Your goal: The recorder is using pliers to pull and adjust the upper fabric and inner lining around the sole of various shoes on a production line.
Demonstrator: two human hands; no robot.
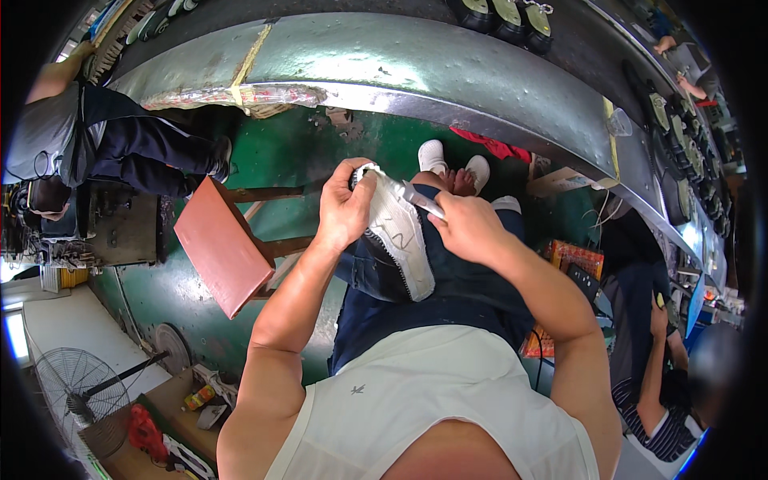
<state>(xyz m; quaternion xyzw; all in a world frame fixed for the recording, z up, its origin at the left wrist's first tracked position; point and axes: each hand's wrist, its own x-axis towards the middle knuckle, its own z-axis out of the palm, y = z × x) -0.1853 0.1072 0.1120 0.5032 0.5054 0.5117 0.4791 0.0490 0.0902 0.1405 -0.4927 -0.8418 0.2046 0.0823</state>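
Observation:
A shoe (398, 242) rests across my lap, its white sole turned up and a dark upper along its edge. Dark curved marks show on the pale sole. My left hand (346, 205) is closed around the far end of it, thumb on the sole. A slim, silver-white tool (422, 200) is gripped in my right hand (467, 227). The tool's far end lies against the sole's right edge; whether it has a blade or a brush tip I cannot tell.
A long metal-sided bench (344, 60) with dark shoes (508, 20) curves ahead. At left are a reddish-brown stool (224, 248) and a person (96, 136); a fan (80, 392) stands lower left. On the right are another person (652, 360) and an orange crate (576, 258).

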